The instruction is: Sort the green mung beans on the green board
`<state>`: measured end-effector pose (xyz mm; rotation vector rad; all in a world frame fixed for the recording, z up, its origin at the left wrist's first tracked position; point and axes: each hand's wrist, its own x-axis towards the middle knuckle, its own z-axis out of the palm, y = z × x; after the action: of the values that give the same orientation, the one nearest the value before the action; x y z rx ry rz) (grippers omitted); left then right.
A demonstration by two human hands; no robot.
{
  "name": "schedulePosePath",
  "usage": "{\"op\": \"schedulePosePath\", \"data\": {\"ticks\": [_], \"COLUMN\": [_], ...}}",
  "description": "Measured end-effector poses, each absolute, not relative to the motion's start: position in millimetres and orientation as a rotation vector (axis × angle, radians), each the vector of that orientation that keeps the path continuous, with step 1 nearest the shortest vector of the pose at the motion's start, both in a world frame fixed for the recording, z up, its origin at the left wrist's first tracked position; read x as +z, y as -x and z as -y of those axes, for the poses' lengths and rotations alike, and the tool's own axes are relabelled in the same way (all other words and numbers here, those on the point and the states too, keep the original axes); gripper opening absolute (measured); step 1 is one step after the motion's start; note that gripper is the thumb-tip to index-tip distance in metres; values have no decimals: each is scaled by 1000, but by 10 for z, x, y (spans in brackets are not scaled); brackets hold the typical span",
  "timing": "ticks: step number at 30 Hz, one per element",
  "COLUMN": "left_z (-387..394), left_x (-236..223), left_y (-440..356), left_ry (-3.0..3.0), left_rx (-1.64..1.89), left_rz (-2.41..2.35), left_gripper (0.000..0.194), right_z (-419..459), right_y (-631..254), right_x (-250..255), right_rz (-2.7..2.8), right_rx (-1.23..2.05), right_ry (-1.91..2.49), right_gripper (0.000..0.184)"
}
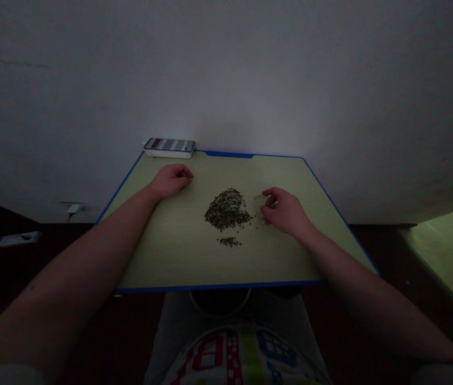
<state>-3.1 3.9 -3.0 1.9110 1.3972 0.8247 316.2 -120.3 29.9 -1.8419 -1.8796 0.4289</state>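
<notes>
A heap of small brownish-green grains, like dried beans (pixel 227 209), lies in the middle of the table (pixel 194 264). A small separate cluster (pixel 229 241) of the same grains sits nearer the front edge, with several loose ones around it. My right hand (pixel 284 211) is just right of the heap, its thumb and fingers pinched on a slender pale tool (pixel 258 197), perhaps tweezers, whose tip points left. Resting on the table left of the heap, my left hand (pixel 171 181) has loosely curled fingers and shows nothing in them.
A phone (pixel 170 144) lies on a white box (pixel 172 153) at the far left corner. A wall (pixel 226 75) rises behind the blue-edged table. Below its front edge, dark round containers (pixel 220 300) show between my legs. A power strip (pixel 18 239) is at the left.
</notes>
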Motion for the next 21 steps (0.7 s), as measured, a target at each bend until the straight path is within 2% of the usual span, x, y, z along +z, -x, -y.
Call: {"op": "schedulePosePath", "data": {"ticks": [3, 9, 14, 21], "left_z": [-30, -42, -55, -37], "left_x": [-18, -40, -53, -34], "left_y": [25, 31, 36, 27], "left_ry": [-1909, -1917, -1917, -1926], "left_rx": [816, 837, 845, 839], "left_rz": [-1407, -1380, -1357, -1377], "left_gripper": [23, 21, 20, 21], "right_z": [1222, 1190, 1129, 1138], "right_y": [-3119, -3141, -3153, -3109], "right_x": [285, 274, 245, 222], "right_rz": [1873, 1890, 1940, 1941], "right_rx": [325, 350, 330, 342], "right_ry": [1835, 1820, 1877, 1923], "right_gripper": [29, 37, 21, 20]}}
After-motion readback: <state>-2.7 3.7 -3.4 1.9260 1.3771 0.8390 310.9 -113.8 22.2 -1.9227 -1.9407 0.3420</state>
